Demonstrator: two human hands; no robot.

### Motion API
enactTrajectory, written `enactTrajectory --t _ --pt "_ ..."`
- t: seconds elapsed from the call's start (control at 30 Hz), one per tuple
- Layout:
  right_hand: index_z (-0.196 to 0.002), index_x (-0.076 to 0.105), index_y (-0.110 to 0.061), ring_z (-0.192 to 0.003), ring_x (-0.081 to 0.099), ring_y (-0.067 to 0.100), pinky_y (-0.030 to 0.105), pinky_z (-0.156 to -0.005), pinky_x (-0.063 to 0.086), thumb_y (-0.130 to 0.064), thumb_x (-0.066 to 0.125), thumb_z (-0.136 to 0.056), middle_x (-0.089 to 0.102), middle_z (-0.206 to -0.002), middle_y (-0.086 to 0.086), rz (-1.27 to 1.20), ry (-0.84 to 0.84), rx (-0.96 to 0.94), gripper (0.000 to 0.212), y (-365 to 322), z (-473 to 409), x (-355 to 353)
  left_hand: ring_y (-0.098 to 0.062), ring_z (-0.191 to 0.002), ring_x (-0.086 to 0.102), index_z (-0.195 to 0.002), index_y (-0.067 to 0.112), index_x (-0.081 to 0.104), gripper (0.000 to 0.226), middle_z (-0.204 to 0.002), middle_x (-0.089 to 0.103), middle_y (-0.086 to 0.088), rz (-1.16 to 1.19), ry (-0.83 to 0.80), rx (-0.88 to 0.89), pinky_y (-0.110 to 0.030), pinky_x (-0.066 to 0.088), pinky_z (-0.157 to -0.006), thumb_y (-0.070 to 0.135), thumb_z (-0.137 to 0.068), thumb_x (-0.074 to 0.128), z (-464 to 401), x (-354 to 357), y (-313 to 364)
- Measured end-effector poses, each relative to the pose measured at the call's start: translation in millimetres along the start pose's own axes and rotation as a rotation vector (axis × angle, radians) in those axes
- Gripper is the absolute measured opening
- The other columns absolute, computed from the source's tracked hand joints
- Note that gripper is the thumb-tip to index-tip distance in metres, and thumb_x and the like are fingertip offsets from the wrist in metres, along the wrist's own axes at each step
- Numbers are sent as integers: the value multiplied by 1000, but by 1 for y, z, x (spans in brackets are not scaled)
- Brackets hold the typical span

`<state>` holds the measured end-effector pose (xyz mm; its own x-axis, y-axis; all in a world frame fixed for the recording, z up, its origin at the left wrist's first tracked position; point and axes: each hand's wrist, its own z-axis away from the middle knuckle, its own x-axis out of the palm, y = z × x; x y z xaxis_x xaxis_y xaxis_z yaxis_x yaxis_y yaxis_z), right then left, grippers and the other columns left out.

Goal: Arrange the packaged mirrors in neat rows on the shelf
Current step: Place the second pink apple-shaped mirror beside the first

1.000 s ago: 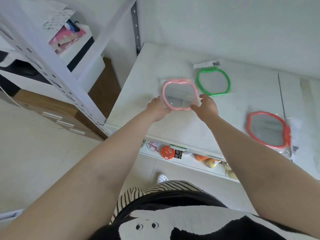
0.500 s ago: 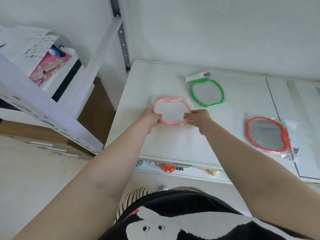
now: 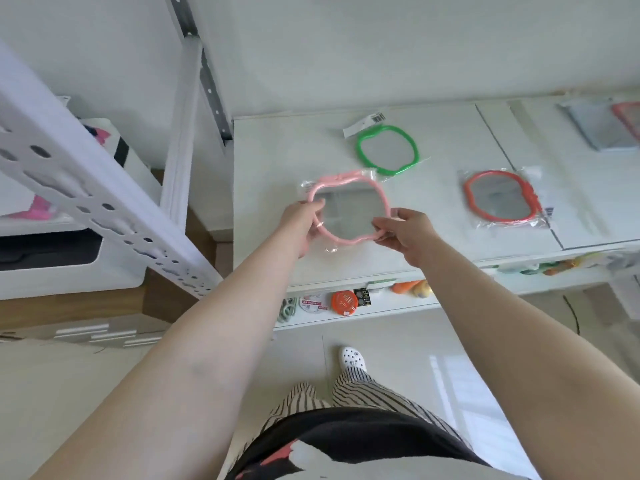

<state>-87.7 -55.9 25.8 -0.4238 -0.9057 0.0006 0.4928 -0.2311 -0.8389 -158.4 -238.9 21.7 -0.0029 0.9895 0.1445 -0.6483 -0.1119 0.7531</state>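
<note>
A pink-framed mirror in clear wrap point(image 3: 349, 211) is held just above the white shelf top point(image 3: 277, 161), near its left front part. My left hand point(image 3: 302, 223) grips its left rim and my right hand point(image 3: 410, 233) pinches its lower right rim. A green-framed packaged mirror point(image 3: 387, 150) lies flat behind it. An orange-red packaged mirror point(image 3: 500, 197) lies flat to the right. Another packaged mirror point(image 3: 609, 128) lies at the far right edge, partly cut off.
A white perforated rack upright point(image 3: 86, 188) crosses the left side, with a metal post point(image 3: 204, 71) at the shelf's back left corner. A lower shelf point(image 3: 346, 301) holds several small items. A white storage unit point(image 3: 62, 258) stands at the left. The wall runs behind the shelf.
The pink mirror has come off the shelf surface and toward me, both hands still on it. The view has tilted down and shifted right, showing the floor and one more mirror.
</note>
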Motion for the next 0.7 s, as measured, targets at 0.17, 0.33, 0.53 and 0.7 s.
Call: enactTrajectory --t 0.17,0.33,0.53,0.7 --pt "-86 67 -11 -57 68 18 43 -73 53 -5 71 -79 68 -67 10 1 8 48 11 30 45 -53 -12 -74 58 -101 24 67 13 -86 63 2 -69 -88 14 -24 50 -71 25 -89 62 10 29 -9" --pt "-82 67 -10 -59 68 16 27 -60 59 -4 71 -80 67 -78 12 -85 173 4 8 39 84 -112 -16 -77 60 -98 23 70 18 -84 66 0 -166 -224 98 -23 47 -65 12 -85 66 38 88 -31" --pt "-102 63 3 -71 65 20 25 -71 60 0 69 -82 65 -90 15 -228 294 -13 21 41 117 -186 -22 -80 60 -110 5 67 29 -93 65 -9 -257 -203 138 -28 46 -72 9 -81 70 68 169 -57" --pt "-106 63 4 -73 68 20 26 -69 61 2 70 -80 66 -92 15 -218 348 -17 26 52 132 -266 -22 -76 59 -102 8 68 23 -88 65 -8 -357 -191 130 -29 49 -71 12 -79 70 87 242 -95"
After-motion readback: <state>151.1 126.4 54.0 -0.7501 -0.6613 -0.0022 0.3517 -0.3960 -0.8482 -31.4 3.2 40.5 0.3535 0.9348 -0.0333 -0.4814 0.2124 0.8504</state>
